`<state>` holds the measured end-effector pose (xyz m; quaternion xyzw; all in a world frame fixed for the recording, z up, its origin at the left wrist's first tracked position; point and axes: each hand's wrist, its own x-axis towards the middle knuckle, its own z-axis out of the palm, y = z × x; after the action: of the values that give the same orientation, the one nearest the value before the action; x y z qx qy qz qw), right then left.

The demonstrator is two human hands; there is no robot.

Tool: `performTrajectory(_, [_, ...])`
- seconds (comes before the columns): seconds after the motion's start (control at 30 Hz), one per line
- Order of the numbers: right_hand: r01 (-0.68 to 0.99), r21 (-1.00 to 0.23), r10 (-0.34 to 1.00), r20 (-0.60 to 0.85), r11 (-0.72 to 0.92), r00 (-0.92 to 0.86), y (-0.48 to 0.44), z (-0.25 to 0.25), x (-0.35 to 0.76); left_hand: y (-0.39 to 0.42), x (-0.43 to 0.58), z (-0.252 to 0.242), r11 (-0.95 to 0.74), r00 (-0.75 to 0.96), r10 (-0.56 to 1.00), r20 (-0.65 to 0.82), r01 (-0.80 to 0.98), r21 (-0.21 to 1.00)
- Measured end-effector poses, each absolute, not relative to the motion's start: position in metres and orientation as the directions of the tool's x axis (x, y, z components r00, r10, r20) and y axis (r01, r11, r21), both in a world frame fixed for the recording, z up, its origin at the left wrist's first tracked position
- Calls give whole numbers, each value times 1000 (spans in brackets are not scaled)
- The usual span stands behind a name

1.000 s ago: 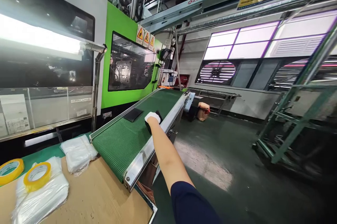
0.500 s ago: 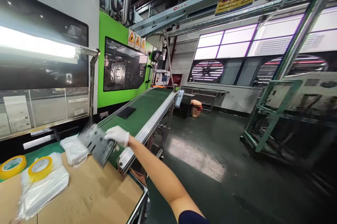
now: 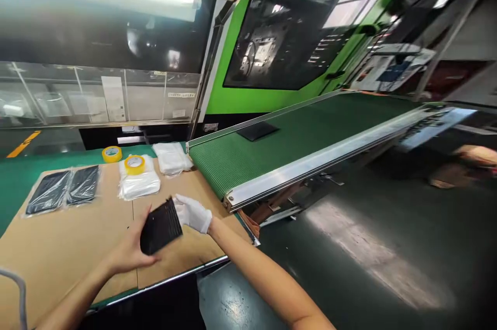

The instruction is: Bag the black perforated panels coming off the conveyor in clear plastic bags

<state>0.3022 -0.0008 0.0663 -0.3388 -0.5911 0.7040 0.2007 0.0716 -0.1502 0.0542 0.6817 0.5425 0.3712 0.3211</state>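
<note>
A black rectangular panel [image 3: 160,227] with ridges along one edge is held tilted above the cardboard-covered table. My bare left hand [image 3: 135,247] grips its left side, thumb below and fingers behind. At the opposite edge is my right hand [image 3: 192,213] in a white glove, its fingers partly hidden by the panel. Another dark flat panel [image 3: 258,131] lies on the green conveyor belt [image 3: 310,120]. On the table's left side are two dark panels in clear bags, one [image 3: 48,193] beside the other [image 3: 83,185].
Stacked clear bags [image 3: 140,185] carry a yellow tape roll [image 3: 134,164]; a second tape roll [image 3: 112,154] and bag stack [image 3: 172,158] lie nearby. The conveyor's metal side rail [image 3: 303,167] borders the table's right. A green machine [image 3: 217,97] stands behind.
My right hand has brought the panel from the conveyor's end to over the table. My left hand has come into view and taken hold of it. The view has turned left and down.
</note>
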Motion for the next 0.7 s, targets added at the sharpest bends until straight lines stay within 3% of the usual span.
performTrajectory(0.07, [52, -968, 654, -205, -246, -729, -8, 49, 301, -132, 72, 46, -100, 0, 994, 106, 327, 940])
performTrajectory(0.2, [134, -991, 668, -83, 26, -740, -30, 16, 287, -95, 90, 32, -109, -170, 977, 129, 122, 986])
performTrajectory(0.3, [62, -982, 687, 79, 179, -723, -32, 4, 271, -76, 109, 21, -138, -154, 977, 146, 61, 989])
performTrajectory(0.4, [-27, -980, 731, 164, 196, -663, -19, 4, 267, -57, 110, 11, -162, -45, 986, 163, 22, 986])
performTrajectory(0.47, [116, -976, 816, 84, 182, -572, -7, 9, 277, -38, 90, 4, -190, -30, 981, 194, 108, 976])
performTrajectory(0.53, [376, -908, 911, 16, 186, -412, 6, 15, 293, -17, 58, -4, -217, -91, 960, 264, 355, 909])
performTrajectory(0.6, [647, -743, 966, 2, 174, -258, 17, 18, 313, 6, 22, -14, -224, -101, 926, 363, 626, 747])
performTrajectory(0.7, [882, -456, 990, -20, 115, -139, 26, 16, 337, 33, -19, -34, -181, -62, 921, 384, 806, 564])
